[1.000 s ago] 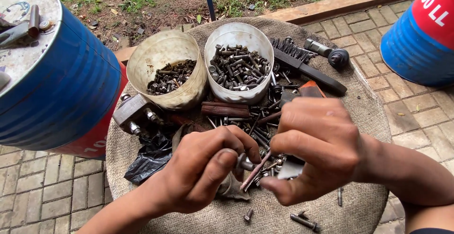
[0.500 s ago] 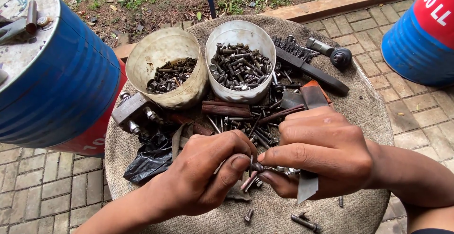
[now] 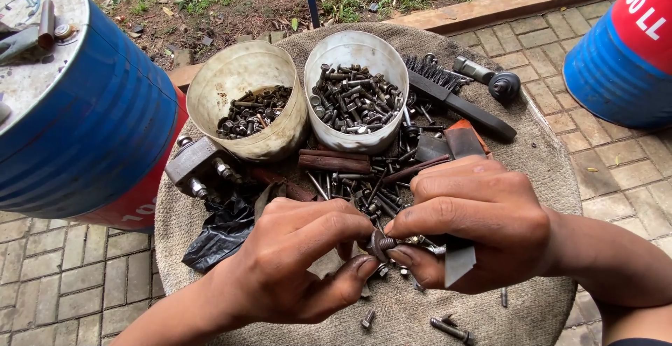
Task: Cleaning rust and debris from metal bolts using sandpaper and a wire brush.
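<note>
Both hands [image 3: 392,248] pinched — perhaps one bolt [image 3: 383,243]

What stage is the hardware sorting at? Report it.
Done: two white tubs already hold bolts and screws. In hand: left hand and right hand pinch a small bolt between fingertips. Left: a loose pile of bolts on the round mat, with strays near its edge.

Two cream-white tubs [image 3: 246,101] [image 3: 355,52] contain dark grey bolts [image 3: 353,97], the wire brush [image 3: 458,97] is black, the drums [image 3: 91,129] [image 3: 619,52] are blue with red bands, the crumpled bag [image 3: 222,230] is black, the bench [image 3: 553,178] covering is beige weave, and the paving [image 3: 63,283] is grey brick.
</note>
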